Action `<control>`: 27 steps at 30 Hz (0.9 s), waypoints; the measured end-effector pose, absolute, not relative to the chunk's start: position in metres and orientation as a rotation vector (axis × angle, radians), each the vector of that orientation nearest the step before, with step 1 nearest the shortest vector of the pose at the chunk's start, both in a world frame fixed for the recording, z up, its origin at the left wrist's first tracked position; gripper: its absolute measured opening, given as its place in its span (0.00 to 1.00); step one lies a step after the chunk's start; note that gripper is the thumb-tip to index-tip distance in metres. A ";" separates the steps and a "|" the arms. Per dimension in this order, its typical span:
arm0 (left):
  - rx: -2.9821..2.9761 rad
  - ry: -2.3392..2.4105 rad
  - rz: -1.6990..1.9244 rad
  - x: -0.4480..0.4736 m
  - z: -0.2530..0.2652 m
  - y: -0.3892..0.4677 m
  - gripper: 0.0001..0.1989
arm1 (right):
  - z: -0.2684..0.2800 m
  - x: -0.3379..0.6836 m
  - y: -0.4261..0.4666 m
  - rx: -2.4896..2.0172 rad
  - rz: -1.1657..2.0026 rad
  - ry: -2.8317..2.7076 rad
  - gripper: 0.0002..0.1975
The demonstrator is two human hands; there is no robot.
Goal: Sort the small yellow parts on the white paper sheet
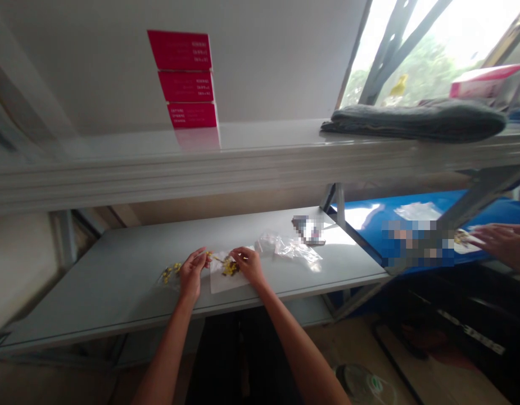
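Over the grey tabletop (116,270), my left hand (193,273) is closed in a pinch on one end of a thin dark strand with small yellow pieces (216,258). My right hand (249,264) has its fingertips together at the strand's other end, just above a small heap of yellow and dark pieces (230,267). That heap lies on a white sheet (220,284), partly covered by my right hand. Left of my left hand, more yellow pieces (172,272) sit in or on clear plastic. The exact kind of the pieces is too small to make out.
Crumpled clear plastic bags (291,247) lie right of my hands, near a blurred-out flat object (309,230). A shelf edge (243,169) crosses above, bearing stacked red boxes (186,87) and folded grey cloth (415,121). Another person's hand (502,242) works at the blue table (361,216).
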State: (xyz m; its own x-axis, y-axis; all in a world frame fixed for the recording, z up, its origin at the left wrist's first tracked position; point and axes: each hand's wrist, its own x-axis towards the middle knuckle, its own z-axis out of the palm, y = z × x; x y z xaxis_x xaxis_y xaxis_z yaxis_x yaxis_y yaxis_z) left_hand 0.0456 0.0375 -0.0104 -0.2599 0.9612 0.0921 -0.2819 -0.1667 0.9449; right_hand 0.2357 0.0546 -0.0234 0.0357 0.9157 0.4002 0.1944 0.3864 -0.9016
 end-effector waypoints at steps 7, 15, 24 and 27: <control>0.996 1.083 1.622 0.044 -0.009 0.038 0.24 | -0.019 0.237 0.052 -1.118 0.676 -1.512 0.11; 1.088 1.054 1.549 0.046 -0.006 0.035 0.27 | -0.015 0.240 0.052 -1.090 0.706 -1.462 0.12; 1.356 1.161 1.520 0.049 -0.013 0.035 0.17 | -0.010 0.247 0.052 -1.073 0.728 -0.898 0.19; 1.494 1.299 1.523 0.049 -0.015 0.034 0.13 | -0.011 0.252 0.053 -1.056 0.747 -0.592 0.24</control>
State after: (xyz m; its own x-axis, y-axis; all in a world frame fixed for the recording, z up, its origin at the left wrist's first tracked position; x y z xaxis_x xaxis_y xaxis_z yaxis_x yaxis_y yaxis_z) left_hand 0.0491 0.0340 -0.0151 -0.1559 0.9258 0.3444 0.1944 -0.3131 0.9296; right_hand 0.2520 0.0526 -0.0108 0.6174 0.7826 0.0795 -0.2561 0.2955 -0.9204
